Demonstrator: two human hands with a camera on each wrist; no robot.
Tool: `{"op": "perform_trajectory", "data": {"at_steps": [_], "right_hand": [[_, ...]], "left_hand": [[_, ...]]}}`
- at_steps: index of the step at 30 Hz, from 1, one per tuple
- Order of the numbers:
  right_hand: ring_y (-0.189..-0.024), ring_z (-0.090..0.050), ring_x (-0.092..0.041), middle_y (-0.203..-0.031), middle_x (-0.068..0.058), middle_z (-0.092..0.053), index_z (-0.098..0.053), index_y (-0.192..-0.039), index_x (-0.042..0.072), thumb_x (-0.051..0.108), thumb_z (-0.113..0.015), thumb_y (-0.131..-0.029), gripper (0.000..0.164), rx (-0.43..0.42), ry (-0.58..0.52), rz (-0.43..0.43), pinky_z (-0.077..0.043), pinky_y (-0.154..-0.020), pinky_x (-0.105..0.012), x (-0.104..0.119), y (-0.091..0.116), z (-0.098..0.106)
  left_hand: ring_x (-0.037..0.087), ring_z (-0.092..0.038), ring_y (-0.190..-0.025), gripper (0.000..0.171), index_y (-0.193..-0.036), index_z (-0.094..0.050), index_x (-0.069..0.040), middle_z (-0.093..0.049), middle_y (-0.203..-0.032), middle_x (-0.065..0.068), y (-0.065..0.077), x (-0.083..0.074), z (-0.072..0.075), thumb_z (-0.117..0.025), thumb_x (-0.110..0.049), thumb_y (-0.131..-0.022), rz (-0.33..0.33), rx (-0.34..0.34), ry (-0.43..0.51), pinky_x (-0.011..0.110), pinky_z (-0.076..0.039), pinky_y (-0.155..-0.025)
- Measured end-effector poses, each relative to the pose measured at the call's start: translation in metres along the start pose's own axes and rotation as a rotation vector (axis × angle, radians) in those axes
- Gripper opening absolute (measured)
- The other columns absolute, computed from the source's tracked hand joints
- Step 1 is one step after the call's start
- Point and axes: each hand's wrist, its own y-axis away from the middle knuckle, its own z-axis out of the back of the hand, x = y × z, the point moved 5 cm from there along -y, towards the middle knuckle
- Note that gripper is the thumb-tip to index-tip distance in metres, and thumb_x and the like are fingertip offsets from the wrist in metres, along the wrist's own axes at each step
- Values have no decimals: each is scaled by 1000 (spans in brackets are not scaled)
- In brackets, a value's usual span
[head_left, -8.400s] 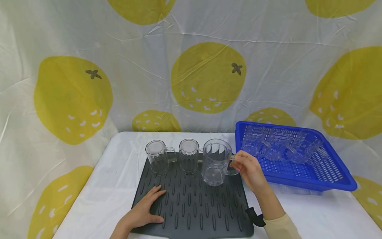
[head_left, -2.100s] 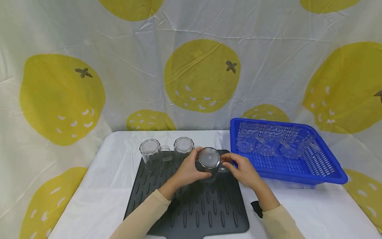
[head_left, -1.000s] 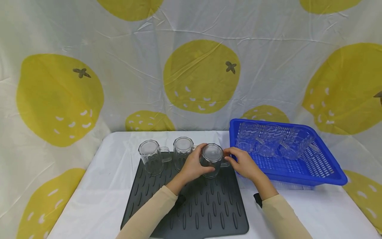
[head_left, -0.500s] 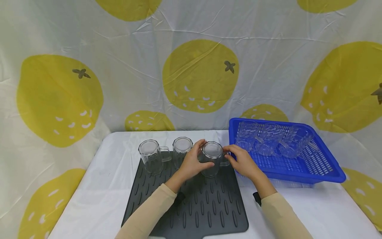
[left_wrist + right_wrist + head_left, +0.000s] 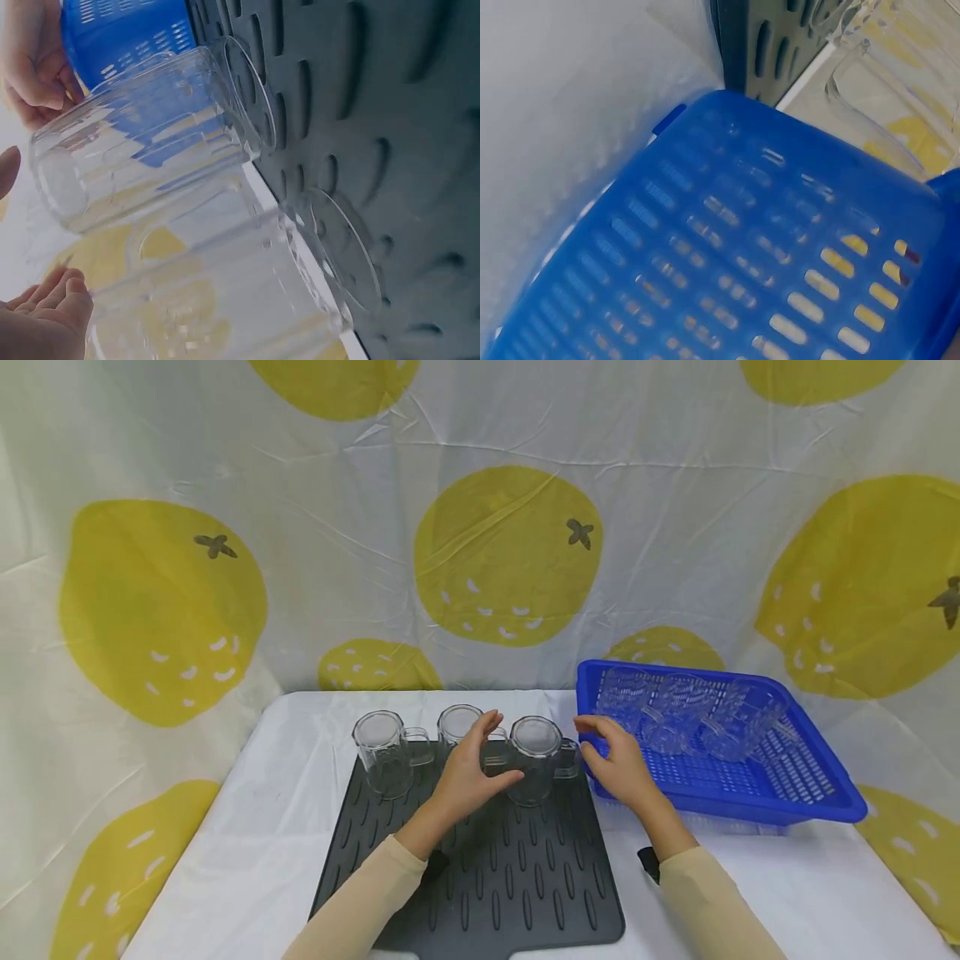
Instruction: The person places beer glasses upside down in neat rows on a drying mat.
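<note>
Three clear glass mugs stand upside down in a row along the back of the dark ribbed mat: a left mug [image 5: 385,760], a middle mug [image 5: 454,739] and a right mug [image 5: 534,768]. My left hand [image 5: 461,781], thumb and fingers spread, is at the right mug's left side and partly hides the middle mug. My right hand [image 5: 621,767] is just right of that mug's handle [image 5: 567,760], apart from it and holding nothing. In the left wrist view the right mug [image 5: 142,142] has its rim against the mat [image 5: 420,172].
A blue perforated basket [image 5: 757,806] at the right holds three clear glass mugs [image 5: 727,739] lying tilted. Something clear shows beneath the basket. The white-covered table [image 5: 225,852] extends around the mat, with a lemon-print cloth [image 5: 337,527] behind.
Earlier my right hand held the right mug upright by its handle; then both hands held it upside down and shifted it back. Now both have let go and drawn apart.
</note>
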Motion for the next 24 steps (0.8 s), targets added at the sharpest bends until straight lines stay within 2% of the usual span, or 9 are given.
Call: {"op": "perform_trajectory", "data": {"at_steps": [4,8,11,18,21,24], "right_hand": [[-105,-54,-28,-110,-11,-60,-56,-120,2,0,-52,-89,32,-60,-11,-26,-41,-90,-45,-7,2,11],[-104,-54,-26,-110,-12,-60,-56,-120,1,0,-52,-89,31,-83,10,-34,-41,-89,-38,-11,6,23],[-102,-54,-25,-109,-12,-61,-57,-119,1,0,-52,-89,31,-101,34,-45,-41,-87,-32,-14,8,32],[-102,-53,-28,-108,-14,-61,-57,-119,0,3,-50,-91,29,-119,82,-82,-40,-85,-27,-22,6,50],[-102,-53,-29,-109,-15,-61,-56,-120,1,6,-49,-92,29,-113,87,-101,-39,-83,-23,-25,4,56],[-102,-53,-30,-111,-17,-60,-55,-121,0,8,-49,-93,29,-107,88,-115,-40,-82,-25,-27,0,63]], "left_hand": [[14,-36,-129,84,-144,-27,-11,-39,-142,2,24,-1,8,-77,-22,-77,-6,55,-22,36,-36,-100],[12,-36,-129,83,-144,-28,-20,-39,-142,-2,57,1,17,-77,-23,-77,29,119,-91,39,-37,-99],[14,-37,-128,82,-143,-30,-24,-40,-141,-3,82,5,29,-77,-24,-76,67,125,-164,41,-38,-98],[20,-41,-126,69,-132,-49,-21,-45,-137,-1,127,17,64,-80,-27,-71,131,107,-340,44,-41,-95],[21,-43,-124,65,-128,-52,-21,-48,-134,0,140,23,75,-81,-28,-70,183,120,-350,43,-42,-93],[21,-45,-122,62,-126,-54,-18,-50,-131,3,151,30,84,-80,-28,-71,233,141,-351,42,-42,-93]]}}
